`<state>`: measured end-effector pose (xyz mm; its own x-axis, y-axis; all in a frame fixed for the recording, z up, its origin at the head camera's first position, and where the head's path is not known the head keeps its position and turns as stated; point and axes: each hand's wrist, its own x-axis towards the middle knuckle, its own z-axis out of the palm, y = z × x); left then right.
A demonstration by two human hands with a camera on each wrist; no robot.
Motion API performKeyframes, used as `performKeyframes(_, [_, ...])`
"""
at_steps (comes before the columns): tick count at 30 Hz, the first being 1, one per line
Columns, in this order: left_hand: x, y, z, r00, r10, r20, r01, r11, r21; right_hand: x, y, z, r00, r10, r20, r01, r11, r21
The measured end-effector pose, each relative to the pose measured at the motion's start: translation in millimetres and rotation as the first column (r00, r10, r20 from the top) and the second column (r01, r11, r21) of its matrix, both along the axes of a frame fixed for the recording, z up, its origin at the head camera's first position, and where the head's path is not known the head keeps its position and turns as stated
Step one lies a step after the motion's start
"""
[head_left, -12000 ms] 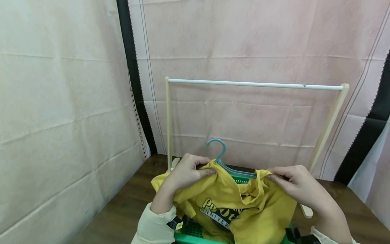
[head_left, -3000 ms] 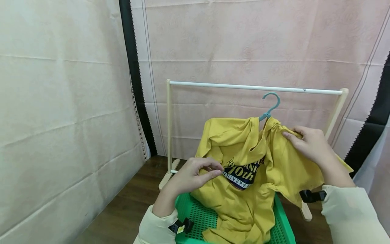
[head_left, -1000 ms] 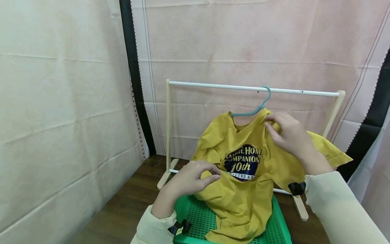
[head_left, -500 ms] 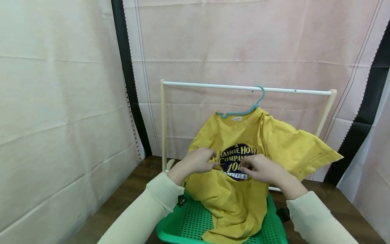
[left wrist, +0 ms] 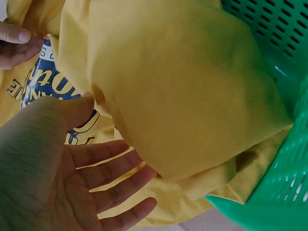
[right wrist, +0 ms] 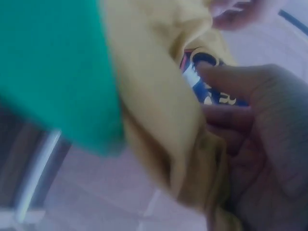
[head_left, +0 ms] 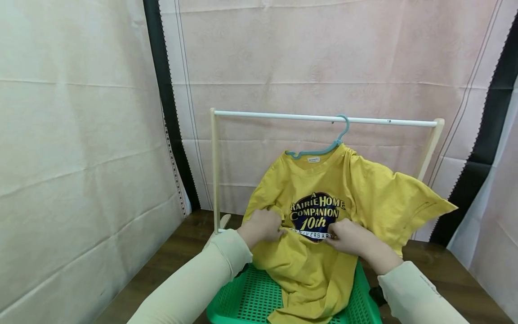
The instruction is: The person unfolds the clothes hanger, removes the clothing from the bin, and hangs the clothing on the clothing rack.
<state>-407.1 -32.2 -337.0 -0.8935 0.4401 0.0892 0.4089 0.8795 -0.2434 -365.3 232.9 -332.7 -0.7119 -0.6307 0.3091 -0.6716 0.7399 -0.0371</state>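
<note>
A yellow T-shirt [head_left: 323,173] with a dark printed emblem hangs on a light-blue hanger [head_left: 319,152], whose hook sits over the rack's white bar [head_left: 279,116]. My left hand [head_left: 264,225] pinches a fold of the shirt left of the emblem; the left wrist view shows the thumb at the fold's edge and the fingers spread by the cloth. At the emblem's lower right, my right hand [head_left: 350,236] pinches the shirt between thumb and fingers. The shirt's right sleeve sticks out sideways. Its lower part lies bunched in a green basket [head_left: 259,292].
The rack's pale posts [head_left: 216,171] stand on a brown wooden table [head_left: 162,279]. Behind and to the left hang pale cloth walls [head_left: 89,135] with black strips at the corners. The perforated basket stands in front of the rack.
The hanger has gone from low over the basket up onto the bar, with the shirt on it. My right hand has left the shoulder, and both hands have come down onto the shirt front.
</note>
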Motion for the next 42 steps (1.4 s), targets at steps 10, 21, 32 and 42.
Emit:
performKeyframes(10, [-1.7, -6.3, -1.0, 0.993, -0.013, 0.116, 0.013, 1.000, -0.001, 7.9, 21.5, 7.6, 0.979, 0.026, 0.203, -0.047, 0.994, 0.099])
performKeyframes(21, [-13.9, -21.6, -12.7, 0.985, -0.033, 0.169, 0.029, 0.999, 0.026, 6.2, 36.2, -3.2, 0.980, 0.074, 0.187, -0.098, 0.988, 0.121])
performKeyframes(32, [-12.0, -21.5, -9.4, 0.977, -0.029, 0.210, 0.010, 0.996, 0.091, 8.5, 37.2, -9.4, 0.977, 0.005, 0.215, -0.021, 0.997, 0.072])
performKeyframes(42, [-10.2, -23.5, -4.9, 0.984, -0.040, 0.174, 0.033, 0.998, 0.047, 10.7, 28.6, -20.1, 0.990, -0.012, 0.140, 0.012, 1.000, 0.004])
